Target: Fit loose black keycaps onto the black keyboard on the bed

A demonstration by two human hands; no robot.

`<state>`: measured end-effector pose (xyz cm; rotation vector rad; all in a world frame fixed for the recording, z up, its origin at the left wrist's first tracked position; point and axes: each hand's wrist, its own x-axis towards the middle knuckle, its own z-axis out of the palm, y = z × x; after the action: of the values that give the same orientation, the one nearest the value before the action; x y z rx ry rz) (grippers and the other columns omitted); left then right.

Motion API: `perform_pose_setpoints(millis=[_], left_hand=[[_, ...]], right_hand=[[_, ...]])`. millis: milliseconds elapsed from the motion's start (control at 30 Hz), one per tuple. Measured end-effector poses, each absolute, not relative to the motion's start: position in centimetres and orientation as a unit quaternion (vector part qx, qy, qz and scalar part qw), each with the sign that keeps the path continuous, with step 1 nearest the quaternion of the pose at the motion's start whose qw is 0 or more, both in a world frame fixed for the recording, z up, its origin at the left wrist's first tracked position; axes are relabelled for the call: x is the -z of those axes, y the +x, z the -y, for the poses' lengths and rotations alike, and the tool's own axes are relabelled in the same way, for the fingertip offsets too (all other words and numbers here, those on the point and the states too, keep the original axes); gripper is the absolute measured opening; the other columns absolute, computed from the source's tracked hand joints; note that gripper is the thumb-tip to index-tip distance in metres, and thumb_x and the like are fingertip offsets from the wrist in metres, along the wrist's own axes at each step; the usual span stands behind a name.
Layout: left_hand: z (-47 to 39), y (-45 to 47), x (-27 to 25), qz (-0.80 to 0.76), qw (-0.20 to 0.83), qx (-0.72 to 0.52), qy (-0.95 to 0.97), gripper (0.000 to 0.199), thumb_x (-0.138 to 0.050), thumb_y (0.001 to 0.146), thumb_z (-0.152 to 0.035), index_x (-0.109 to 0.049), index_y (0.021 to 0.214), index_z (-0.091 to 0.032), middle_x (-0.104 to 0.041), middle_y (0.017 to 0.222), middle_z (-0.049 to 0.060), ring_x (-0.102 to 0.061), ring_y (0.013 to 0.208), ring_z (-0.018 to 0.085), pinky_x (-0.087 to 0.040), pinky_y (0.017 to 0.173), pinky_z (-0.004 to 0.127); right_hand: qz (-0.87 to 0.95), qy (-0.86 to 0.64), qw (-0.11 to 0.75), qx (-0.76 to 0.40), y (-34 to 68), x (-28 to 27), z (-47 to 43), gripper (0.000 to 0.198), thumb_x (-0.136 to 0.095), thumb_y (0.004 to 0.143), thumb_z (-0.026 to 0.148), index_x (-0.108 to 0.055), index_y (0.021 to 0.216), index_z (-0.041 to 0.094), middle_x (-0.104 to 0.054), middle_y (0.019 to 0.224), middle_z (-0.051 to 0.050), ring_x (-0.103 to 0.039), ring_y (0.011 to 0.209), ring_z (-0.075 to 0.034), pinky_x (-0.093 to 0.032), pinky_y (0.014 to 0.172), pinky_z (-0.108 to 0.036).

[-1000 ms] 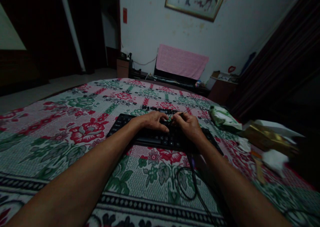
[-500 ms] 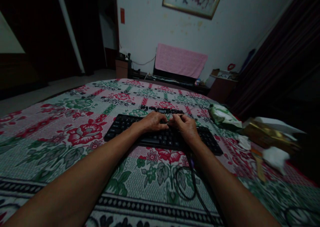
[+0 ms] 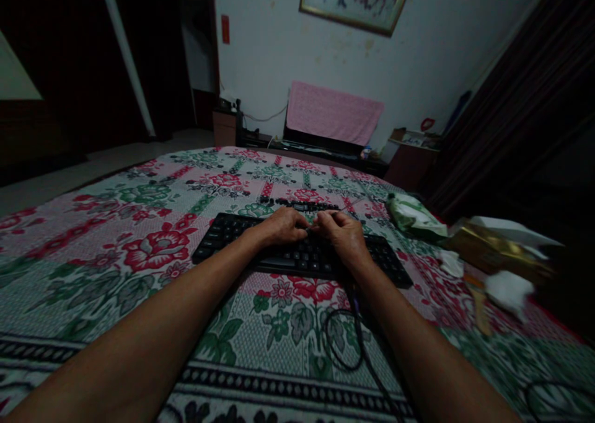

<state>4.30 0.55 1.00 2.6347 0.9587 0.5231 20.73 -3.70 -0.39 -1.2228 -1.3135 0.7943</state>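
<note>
A black computer keyboard [image 3: 283,262] lies on a flowered bedspread [image 3: 153,249], slightly askew. Over its middle, my left hand [image 3: 283,226] rests with the fingers curled and the thumb close to the forefinger; anything between them is too small to make out. Just right of it, my right hand [image 3: 343,234] is closed in a pinch above the keys, its fingertips nearly meeting the left ones. What it pinches is hidden. Behind the keyboard lies a row of small black pieces [image 3: 304,206] that look like loose keycaps. A black cable [image 3: 341,367] loops in front, beside my right forearm.
To the right lie a green and white tissue pack [image 3: 413,215], a gold box [image 3: 493,246], crumpled white tissue [image 3: 510,291] and a brush with a wooden handle [image 3: 480,305]. A pink cloth [image 3: 333,113] hangs over something dark by the far wall.
Both hands stay over the keyboard's middle, with only slight finger movement. The right fingertips have shifted a little to the left, and the whole view has shifted slightly.
</note>
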Motion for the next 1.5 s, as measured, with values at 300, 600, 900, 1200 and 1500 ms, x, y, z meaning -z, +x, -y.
perform_pose_setpoints(millis=[300,600,900,1200,1500], left_hand=[[-0.3,4.9,-0.8,-0.382,0.145,-0.196,0.891,0.031,-0.054,0.072,-0.044,-0.069,0.077,-0.017,-0.062,0.062,-0.001,-0.055,0.063,0.014,-0.033,0.055,0.021],[-0.5,5.1,-0.3,-0.402,0.087,-0.210,0.887,0.027,-0.053,0.074,-0.039,-0.069,0.072,-0.017,-0.065,0.064,0.001,-0.057,0.064,0.015,-0.037,0.058,0.022],[-1.4,4.7,-0.2,-0.415,0.212,-0.215,0.858,0.027,-0.058,0.071,-0.031,-0.073,0.090,-0.019,-0.070,0.073,0.000,-0.061,0.071,0.016,-0.041,0.062,0.021],[-3.6,2.9,-0.1,-0.535,0.142,-0.234,0.799,0.024,-0.053,0.075,-0.027,-0.074,0.086,-0.023,-0.072,0.087,0.002,-0.063,0.089,0.020,-0.044,0.077,0.024],[-5.5,3.4,-1.1,-0.601,0.117,-0.144,0.777,0.025,-0.058,0.069,-0.023,-0.074,0.088,-0.019,-0.072,0.084,0.005,-0.063,0.086,0.020,-0.045,0.073,0.023]], right_hand=[[0.546,-0.518,0.567,-0.334,20.4,0.2,3.7,0.039,-0.064,0.065,0.053,-0.063,0.077,0.016,-0.067,0.070,-0.004,-0.064,0.062,-0.017,-0.051,0.058,-0.026],[0.521,-0.508,0.594,-0.343,20.1,0.3,3.8,0.037,-0.065,0.065,0.052,-0.061,0.076,0.017,-0.068,0.073,-0.003,-0.065,0.063,-0.016,-0.052,0.060,-0.026],[0.502,-0.516,0.632,-0.287,20.6,-0.1,3.5,0.041,-0.059,0.069,0.056,-0.059,0.078,0.016,-0.069,0.083,-0.008,-0.066,0.067,-0.017,-0.053,0.064,-0.028],[0.535,-0.549,0.595,-0.240,22.1,0.7,2.9,0.043,-0.057,0.069,0.058,-0.061,0.076,0.016,-0.070,0.079,-0.007,-0.065,0.064,-0.017,-0.050,0.060,-0.027],[0.540,-0.550,0.593,-0.231,22.7,1.4,2.8,0.039,-0.055,0.073,0.055,-0.062,0.078,0.016,-0.069,0.074,-0.006,-0.065,0.064,-0.018,-0.049,0.061,-0.029]])
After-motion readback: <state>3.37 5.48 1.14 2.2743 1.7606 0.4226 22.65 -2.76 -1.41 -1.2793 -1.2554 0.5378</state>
